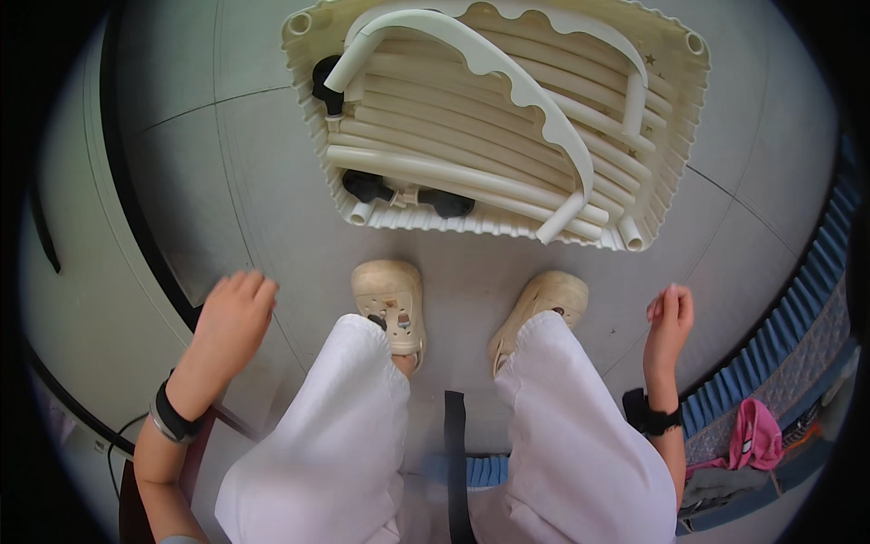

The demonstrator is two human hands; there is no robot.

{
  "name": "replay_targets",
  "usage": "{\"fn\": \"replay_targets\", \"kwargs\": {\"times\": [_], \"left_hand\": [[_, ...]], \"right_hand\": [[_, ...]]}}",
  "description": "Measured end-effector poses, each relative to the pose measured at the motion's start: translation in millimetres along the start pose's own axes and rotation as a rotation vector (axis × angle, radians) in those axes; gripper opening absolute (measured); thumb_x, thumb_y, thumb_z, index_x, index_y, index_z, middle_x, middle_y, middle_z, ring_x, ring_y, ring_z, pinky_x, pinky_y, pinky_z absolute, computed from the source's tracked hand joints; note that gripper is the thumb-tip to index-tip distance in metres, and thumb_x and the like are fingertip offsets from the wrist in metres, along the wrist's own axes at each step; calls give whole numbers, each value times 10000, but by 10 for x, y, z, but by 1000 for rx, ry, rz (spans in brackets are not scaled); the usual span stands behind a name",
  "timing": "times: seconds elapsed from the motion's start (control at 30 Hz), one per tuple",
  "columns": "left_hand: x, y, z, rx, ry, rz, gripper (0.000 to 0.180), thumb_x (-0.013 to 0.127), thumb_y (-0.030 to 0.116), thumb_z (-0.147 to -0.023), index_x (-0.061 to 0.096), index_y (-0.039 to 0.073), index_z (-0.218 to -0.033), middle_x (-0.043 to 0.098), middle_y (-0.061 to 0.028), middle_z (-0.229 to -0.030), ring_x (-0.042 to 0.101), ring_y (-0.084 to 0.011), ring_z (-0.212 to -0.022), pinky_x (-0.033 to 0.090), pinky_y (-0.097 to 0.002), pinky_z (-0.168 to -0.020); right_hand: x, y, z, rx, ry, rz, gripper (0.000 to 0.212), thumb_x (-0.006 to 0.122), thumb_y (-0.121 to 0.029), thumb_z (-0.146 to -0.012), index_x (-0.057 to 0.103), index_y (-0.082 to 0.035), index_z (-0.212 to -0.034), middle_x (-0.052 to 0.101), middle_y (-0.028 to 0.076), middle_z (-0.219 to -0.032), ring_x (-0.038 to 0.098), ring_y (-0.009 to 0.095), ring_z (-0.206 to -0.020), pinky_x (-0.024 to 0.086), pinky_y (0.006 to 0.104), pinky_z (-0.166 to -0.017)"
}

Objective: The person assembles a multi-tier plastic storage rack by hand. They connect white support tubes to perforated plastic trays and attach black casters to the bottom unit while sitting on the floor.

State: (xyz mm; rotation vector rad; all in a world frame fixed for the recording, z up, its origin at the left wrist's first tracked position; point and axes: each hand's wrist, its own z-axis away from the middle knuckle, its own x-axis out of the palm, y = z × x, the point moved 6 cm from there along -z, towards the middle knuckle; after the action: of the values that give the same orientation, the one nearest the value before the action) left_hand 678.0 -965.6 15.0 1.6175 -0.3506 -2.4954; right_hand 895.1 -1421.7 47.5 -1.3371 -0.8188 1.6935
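Observation:
A cream plastic tray (684,172) with a wavy rim lies on the floor ahead of my feet. It holds several long white tubes (453,168) side by side. Across them rests a curved white handle-like frame (507,63) with a scalloped edge, and a second similar arch (589,27) sits behind it. Black caster wheels (450,202) lie along the near and left edges. My left hand (237,313) hovers left of my knee, fingers curled in, nothing visible in it. Out past my right knee, my right hand (671,319) is loosely closed, apart from everything.
My cream clogs (390,295) stand on the grey tiled floor (272,190) just short of the tray. A pale cabinet-like panel with a black edge (127,181) runs along the left. At right is a blue pleated border (743,363), with pink cloth (757,433) on the bedding.

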Motion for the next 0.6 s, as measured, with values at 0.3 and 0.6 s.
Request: {"fn": "replay_targets", "kwargs": {"times": [0.3, 0.6], "left_hand": [[-1046, 633, -707, 432, 910, -40, 544, 689, 12, -613, 535, 68, -1132, 525, -101, -1058, 510, -266, -897, 462, -337, -751], [-1528, 778, -19, 163, 1163, 46, 933, 775, 258, -661, 242, -9, -1379, 298, -218, -1389, 287, -394, -1272, 262, -486, -1056]], "right_hand": [[969, -1814, -413, -767, 33, -152, 142, 482, -109, -943, 488, -29, -827, 447, 8, -732, 403, 74, -622, 339, 204, -582], [1122, -2051, 330, -798, 124, 404, 389, 601, -111, -850, 444, -54, -1201, 483, 101, -1106, 496, 215, -983, 395, 324, -893]]}}
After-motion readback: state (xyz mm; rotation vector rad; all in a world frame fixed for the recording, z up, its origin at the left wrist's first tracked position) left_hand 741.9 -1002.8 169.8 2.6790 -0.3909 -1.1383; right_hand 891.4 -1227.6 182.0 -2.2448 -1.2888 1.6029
